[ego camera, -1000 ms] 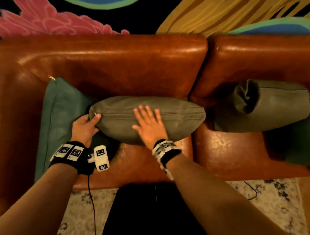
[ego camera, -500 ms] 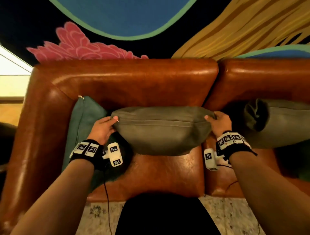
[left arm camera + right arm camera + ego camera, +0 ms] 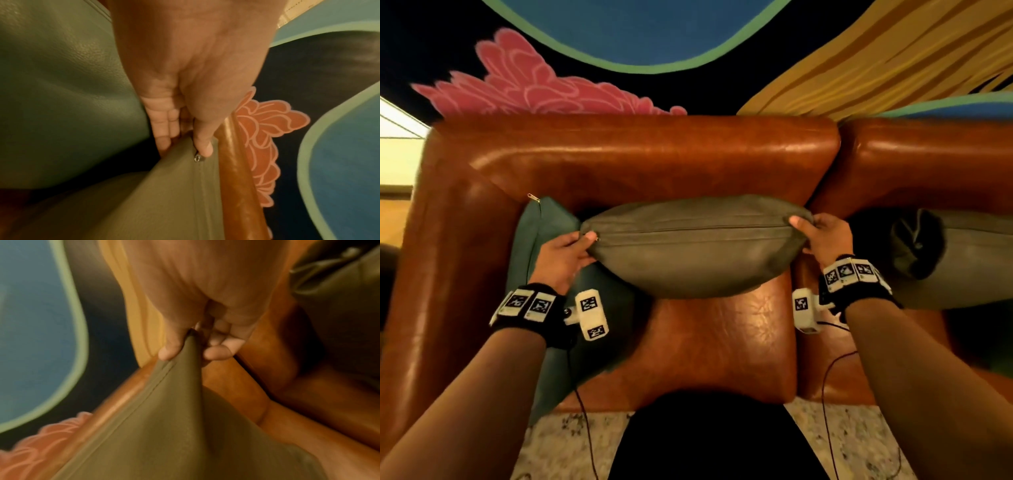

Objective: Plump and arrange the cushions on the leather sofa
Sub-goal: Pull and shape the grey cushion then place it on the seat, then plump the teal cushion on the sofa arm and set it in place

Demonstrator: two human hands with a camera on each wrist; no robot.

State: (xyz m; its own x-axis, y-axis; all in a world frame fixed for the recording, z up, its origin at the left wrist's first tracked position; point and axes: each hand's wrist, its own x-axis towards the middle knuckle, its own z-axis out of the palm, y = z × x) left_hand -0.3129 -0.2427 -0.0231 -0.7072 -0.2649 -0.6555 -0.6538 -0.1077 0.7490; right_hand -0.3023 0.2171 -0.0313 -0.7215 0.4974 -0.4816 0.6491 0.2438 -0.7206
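while held by both ends, the plump olive-grey leather cushion runs left to right along the brown leather sofa back, zipper seam facing up.
left hand pinches the zipper-end corner; right hand pinches the opposite corner. flat teal leather cushion just left, slumped dark olive cushion right.

The head view looks steeply down from above the sofa, facing its backrest. Each wrist view sits close behind its hand, looking along the fingers. All three share the olive cushion and the mural beyond.
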